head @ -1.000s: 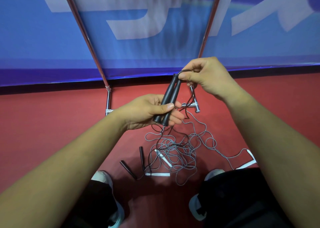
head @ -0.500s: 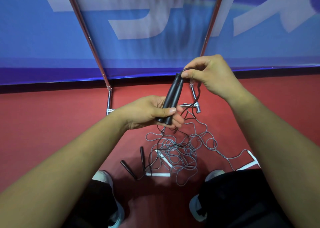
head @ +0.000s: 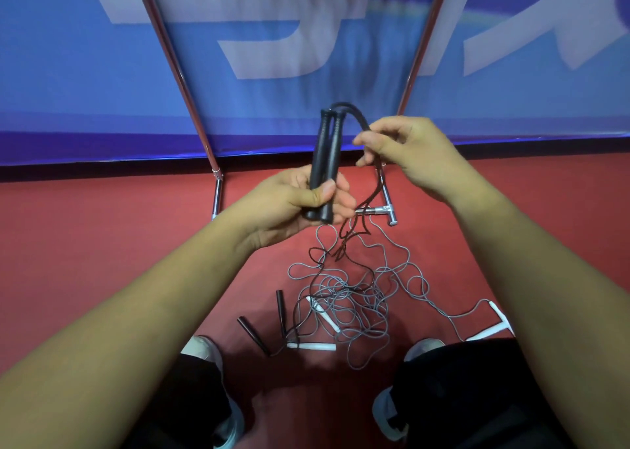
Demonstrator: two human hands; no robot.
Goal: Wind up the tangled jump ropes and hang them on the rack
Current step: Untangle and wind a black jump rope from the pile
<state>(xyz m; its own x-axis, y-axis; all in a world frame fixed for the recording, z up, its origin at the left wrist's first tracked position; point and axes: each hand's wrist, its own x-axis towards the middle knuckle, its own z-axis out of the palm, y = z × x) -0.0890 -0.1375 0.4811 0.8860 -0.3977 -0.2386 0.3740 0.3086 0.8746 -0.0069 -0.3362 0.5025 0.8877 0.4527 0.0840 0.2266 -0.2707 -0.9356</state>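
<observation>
My left hand (head: 293,206) grips two black jump-rope handles (head: 324,162) side by side, almost upright. Their black cord (head: 354,116) arcs from the handle tops to my right hand (head: 412,157), which pinches it and lets the rest hang to the floor. Below lies a tangled pile of grey and black rope (head: 347,298) on the red floor. Another pair of black handles (head: 279,309) lies left of the pile, and white handles (head: 312,346) lie in and around it. The metal rack's poles (head: 177,73) rise behind.
The rack's chrome foot (head: 387,210) rests on the red floor just past my hands. A blue banner (head: 289,56) stands behind the poles. My knees and shoes (head: 204,349) frame the pile at the bottom. A white handle (head: 499,319) lies by my right knee.
My left hand has turned the black handles more upright. My right hand moved off the handle tops to the right, drawing out a loop of black cord.
</observation>
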